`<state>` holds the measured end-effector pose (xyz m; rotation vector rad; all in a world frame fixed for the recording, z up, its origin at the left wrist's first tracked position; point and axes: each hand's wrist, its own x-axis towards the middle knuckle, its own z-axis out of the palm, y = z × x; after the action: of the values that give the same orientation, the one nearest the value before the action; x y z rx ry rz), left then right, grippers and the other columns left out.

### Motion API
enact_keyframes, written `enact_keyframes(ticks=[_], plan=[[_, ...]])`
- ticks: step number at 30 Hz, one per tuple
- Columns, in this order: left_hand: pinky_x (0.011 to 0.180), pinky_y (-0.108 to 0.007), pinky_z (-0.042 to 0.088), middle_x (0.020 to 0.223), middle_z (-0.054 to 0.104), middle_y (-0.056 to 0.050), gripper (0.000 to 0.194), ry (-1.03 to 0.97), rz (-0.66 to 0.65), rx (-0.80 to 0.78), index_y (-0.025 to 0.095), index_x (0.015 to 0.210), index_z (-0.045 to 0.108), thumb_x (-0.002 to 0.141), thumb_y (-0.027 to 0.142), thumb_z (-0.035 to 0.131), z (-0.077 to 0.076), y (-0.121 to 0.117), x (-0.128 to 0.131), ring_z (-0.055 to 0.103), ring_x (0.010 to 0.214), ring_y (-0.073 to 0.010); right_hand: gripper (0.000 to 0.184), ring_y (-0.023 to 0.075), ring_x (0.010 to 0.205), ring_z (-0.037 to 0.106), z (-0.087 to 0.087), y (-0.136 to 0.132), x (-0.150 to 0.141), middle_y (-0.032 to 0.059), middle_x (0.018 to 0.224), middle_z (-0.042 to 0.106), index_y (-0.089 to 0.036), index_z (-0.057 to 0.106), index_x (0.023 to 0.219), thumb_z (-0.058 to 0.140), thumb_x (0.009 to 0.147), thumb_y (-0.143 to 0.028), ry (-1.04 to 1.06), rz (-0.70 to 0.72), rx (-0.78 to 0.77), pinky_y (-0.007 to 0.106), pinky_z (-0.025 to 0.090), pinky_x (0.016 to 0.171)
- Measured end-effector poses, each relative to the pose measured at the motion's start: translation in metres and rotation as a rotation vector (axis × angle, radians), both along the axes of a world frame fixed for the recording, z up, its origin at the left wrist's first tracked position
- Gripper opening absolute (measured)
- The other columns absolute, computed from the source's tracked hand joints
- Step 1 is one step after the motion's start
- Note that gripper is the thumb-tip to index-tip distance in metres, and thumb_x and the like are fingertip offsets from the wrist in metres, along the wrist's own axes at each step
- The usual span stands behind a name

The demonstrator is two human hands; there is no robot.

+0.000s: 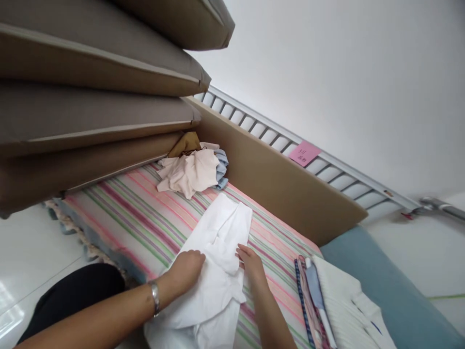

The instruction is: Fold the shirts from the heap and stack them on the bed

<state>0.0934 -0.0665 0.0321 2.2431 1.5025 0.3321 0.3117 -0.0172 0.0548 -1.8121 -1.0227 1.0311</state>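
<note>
A white garment (218, 286) lies lengthwise on the striped bed sheet (145, 213), creased and partly folded over itself; its exact kind is unclear. My left hand (187, 271), with a silver bracelet at the wrist, is closed on the cloth near the garment's left side. On the opposite edge, my right hand (250, 261) touches the fabric with its fingers stretched out and slightly apart. The near end of the garment runs out of the bottom of the view.
Crumpled pale pink clothing (192, 172) and a light blue piece (221, 167) lie at the far end. Folded clothes (345, 300) are stacked at right. Thick brown cushions (101, 116) overhang the left. A brown board (276, 179) and metal railing (250, 121) line the wall.
</note>
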Motion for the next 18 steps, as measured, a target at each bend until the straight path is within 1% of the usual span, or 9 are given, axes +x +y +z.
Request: enact_keyframes(ticks=[3,5,8,11,13,14,16,18], plan=[[0.079,-0.04,0.048,0.096,0.067,-0.015,0.032,-0.005,-0.028,-0.055,0.011,0.095,0.064,0.083,0.008,0.034,-0.008,0.011,0.007,0.063,0.09,-0.0269,0.03,0.0163,0.078,0.065,-0.006,0.049,-0.011,0.0045,0.087,0.068,-0.018,0.064,0.087,0.07,0.059,-0.025,0.059,-0.055,-0.036,0.025,0.051,0.065],[0.081,-0.043,0.048,0.098,0.067,-0.016,0.033,-0.01,-0.05,-0.111,0.011,0.096,0.065,0.081,0.007,0.036,-0.011,0.015,0.01,0.064,0.091,-0.0284,0.024,0.0146,0.07,0.064,-0.014,0.087,-0.018,0.0023,0.076,0.066,-0.019,0.061,0.081,0.071,0.059,-0.025,0.046,-0.083,-0.047,0.025,0.052,0.061],[0.082,-0.047,0.049,0.101,0.068,-0.017,0.033,-0.027,-0.074,-0.231,0.011,0.098,0.066,0.08,0.009,0.039,-0.007,0.023,0.01,0.064,0.094,-0.0315,0.019,0.0126,0.055,0.06,-0.03,0.143,-0.024,-0.0025,0.055,0.057,-0.019,0.055,0.07,0.071,0.064,-0.029,0.014,-0.131,-0.083,0.025,0.051,0.055],[0.084,-0.048,0.048,0.103,0.068,-0.019,0.029,-0.025,-0.087,-0.364,0.012,0.098,0.069,0.079,0.015,0.047,0.0,0.035,0.009,0.063,0.097,-0.0347,0.023,0.0124,0.045,0.054,-0.044,0.19,-0.027,-0.0045,0.045,0.049,-0.019,0.052,0.065,0.07,0.067,-0.034,-0.04,-0.175,-0.133,0.025,0.047,0.047],[0.084,-0.048,0.049,0.101,0.069,-0.02,0.028,-0.019,-0.101,-0.438,0.012,0.096,0.071,0.077,0.017,0.05,0.0,0.043,0.01,0.063,0.098,-0.0358,0.025,0.0117,0.041,0.05,-0.051,0.214,-0.028,-0.0051,0.043,0.047,-0.018,0.053,0.066,0.069,0.07,-0.036,-0.08,-0.199,-0.166,0.025,0.044,0.043],[0.084,-0.048,0.049,0.1,0.069,-0.02,0.028,-0.029,-0.11,-0.466,0.013,0.095,0.071,0.077,0.016,0.05,-0.003,0.047,0.012,0.063,0.098,-0.0356,0.025,0.0105,0.04,0.048,-0.053,0.223,-0.029,-0.0056,0.045,0.047,-0.017,0.054,0.067,0.067,0.072,-0.037,-0.096,-0.208,-0.183,0.025,0.044,0.043],[0.084,-0.047,0.049,0.1,0.069,-0.019,0.031,-0.064,-0.134,-0.515,0.014,0.094,0.072,0.077,0.012,0.046,-0.014,0.052,0.018,0.064,0.099,-0.0342,0.023,0.008,0.042,0.048,-0.053,0.236,-0.03,-0.0061,0.05,0.05,-0.015,0.055,0.073,0.065,0.076,-0.036,-0.11,-0.209,-0.198,0.024,0.044,0.046],[0.083,-0.045,0.049,0.1,0.07,-0.016,0.034,-0.112,-0.146,-0.566,0.016,0.094,0.072,0.078,0.01,0.043,-0.03,0.054,0.024,0.064,0.098,-0.0312,0.018,0.0083,0.047,0.051,-0.05,0.243,-0.031,-0.0049,0.057,0.056,-0.016,0.057,0.08,0.066,0.076,-0.031,-0.103,-0.181,-0.161,0.023,0.047,0.049]])
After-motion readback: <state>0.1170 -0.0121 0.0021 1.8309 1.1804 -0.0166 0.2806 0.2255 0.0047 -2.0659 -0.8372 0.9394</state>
